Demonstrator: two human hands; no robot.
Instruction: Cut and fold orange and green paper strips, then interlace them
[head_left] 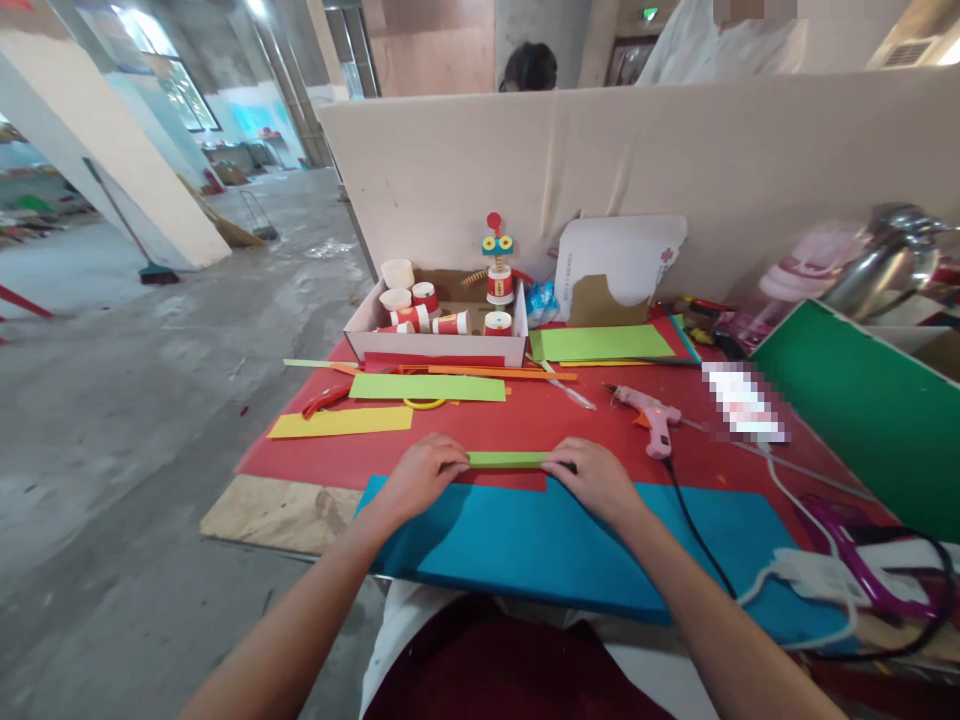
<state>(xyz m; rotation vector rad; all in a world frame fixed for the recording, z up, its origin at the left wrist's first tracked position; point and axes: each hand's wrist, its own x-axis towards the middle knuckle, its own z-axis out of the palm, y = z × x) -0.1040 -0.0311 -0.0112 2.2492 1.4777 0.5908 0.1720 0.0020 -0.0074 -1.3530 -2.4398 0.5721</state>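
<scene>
A narrow green paper strip (508,460) stretches level between my two hands, just over the boundary of the red and blue sheets. My left hand (427,472) is closed on its left end, fingers pinched together. At the right end my right hand (592,476) pinches it in the same way; a small dark bit shows by those fingertips. Beneath my forearms lies the blue sheet (517,550). Beyond the strip are a wider light green paper piece (427,387) and a yellow paper strip (341,422). A pink glue gun (654,415) lies right of my right hand.
A white box (435,350) of red and white paper cups stands at the back, with a cup figure (499,270) on springs. Right are a blurred-out phone-like item (742,402), cables, purple scissors-like handles (855,560) and a green board (870,420). A partition (450,170) closes the back.
</scene>
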